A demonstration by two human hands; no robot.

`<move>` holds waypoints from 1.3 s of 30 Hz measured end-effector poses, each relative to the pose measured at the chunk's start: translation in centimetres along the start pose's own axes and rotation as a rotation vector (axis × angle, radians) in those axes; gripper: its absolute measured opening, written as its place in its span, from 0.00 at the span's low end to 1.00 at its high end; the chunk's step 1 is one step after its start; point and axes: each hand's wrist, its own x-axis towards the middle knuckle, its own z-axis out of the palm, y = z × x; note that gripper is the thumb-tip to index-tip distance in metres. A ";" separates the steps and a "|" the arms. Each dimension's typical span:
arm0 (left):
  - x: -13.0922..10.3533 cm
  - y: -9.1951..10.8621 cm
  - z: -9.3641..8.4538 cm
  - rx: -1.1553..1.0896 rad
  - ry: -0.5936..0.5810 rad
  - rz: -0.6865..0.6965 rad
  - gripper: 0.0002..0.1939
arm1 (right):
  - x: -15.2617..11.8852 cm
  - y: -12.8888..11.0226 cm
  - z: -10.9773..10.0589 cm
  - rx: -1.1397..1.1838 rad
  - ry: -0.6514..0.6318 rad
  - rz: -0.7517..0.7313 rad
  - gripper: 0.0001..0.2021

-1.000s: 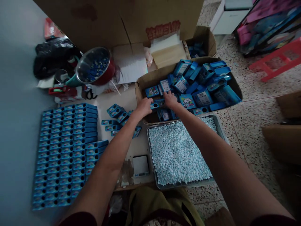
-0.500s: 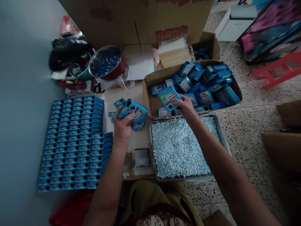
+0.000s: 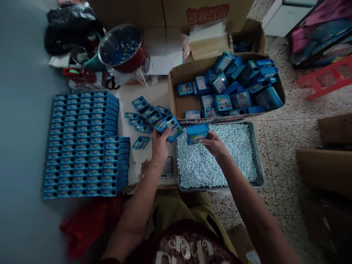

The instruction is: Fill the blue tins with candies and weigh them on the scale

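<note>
Holding blue box (image 3: 173, 129) in clamped fingers (image 3: 166, 132) of left hand (image 3: 160, 147), second box (image 3: 197, 132) likewise in right hand (image 3: 216, 145) (above pellets (image 3: 203, 165), with carton (image 3: 180, 105) at twelve o'clock).

Light: dim, cool, bluish; direction uncertain. Shadow: deep at lower right and lower left centre. Glare: small glints on black bag (image 3: 73, 25) and pot (image 3: 132, 64). Palest: pellets (image 3: 211, 161), paper (image 3: 166, 51). Sharpness: soft; red material (image 3: 89, 225) blurred, fine print on stacked cartons (image 3: 82, 146) illegible. Distortion: wide-angle stretch towards edges.
</note>
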 end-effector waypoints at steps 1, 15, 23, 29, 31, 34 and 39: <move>-0.2 -0.4 0.1 0.006 0.006 -0.022 0.34 | -0.4 0.4 0.1 0.021 0.029 0.039 0.24; 0.2 -1.8 -1.8 0.439 -0.283 0.304 0.35 | -1.9 -0.5 1.0 -0.288 0.217 0.469 0.21; -0.4 -2.7 -2.0 0.416 -0.290 0.265 0.34 | -1.2 1.5 1.8 -0.222 0.231 0.660 0.10; 0.3 -3.4 -3.0 0.228 -0.016 0.185 0.40 | -4.3 2.8 1.2 0.216 0.195 0.658 0.04; 0.3 -3.8 -3.4 0.213 0.010 0.182 0.40 | -6.0 3.4 2.1 0.378 0.225 0.581 0.02; -0.8 -4.7 -3.3 0.232 0.029 0.183 0.36 | -7.8 5.3 4.1 0.534 0.251 0.467 0.05; -4.0 -6.3 -1.8 0.206 0.044 0.109 0.33 | -7.3 9.0 5.9 0.538 0.382 0.239 0.12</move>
